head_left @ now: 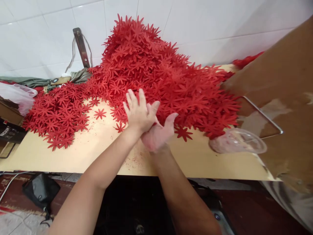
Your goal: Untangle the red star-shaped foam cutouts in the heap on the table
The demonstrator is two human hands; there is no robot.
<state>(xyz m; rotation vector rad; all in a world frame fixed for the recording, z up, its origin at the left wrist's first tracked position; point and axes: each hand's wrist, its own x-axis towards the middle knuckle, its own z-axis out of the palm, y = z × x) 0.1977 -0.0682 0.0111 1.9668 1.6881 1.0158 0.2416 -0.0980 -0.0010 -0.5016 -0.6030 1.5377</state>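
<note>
My left hand (137,114) is raised over the table with its fingers stretched and apart. Its palm rests against my right hand (158,133), whose thumb sticks out while its fingers are mostly hidden behind the left. Nothing shows between the two palms. Behind both hands rises a large heap of red flower-shaped cutouts (146,65) with narrow pointed petals. One loose cutout (183,133) lies just right of my hands, and another cutout (119,127) lies to their left.
Red crumbs dot the tan tabletop (97,153). On the right, a clear plastic tub (237,141) lies tipped beside a large cardboard box (276,81). A wooden-handled tool (81,47) leans on the tiled wall. A plastic bag (19,98) sits at the left edge.
</note>
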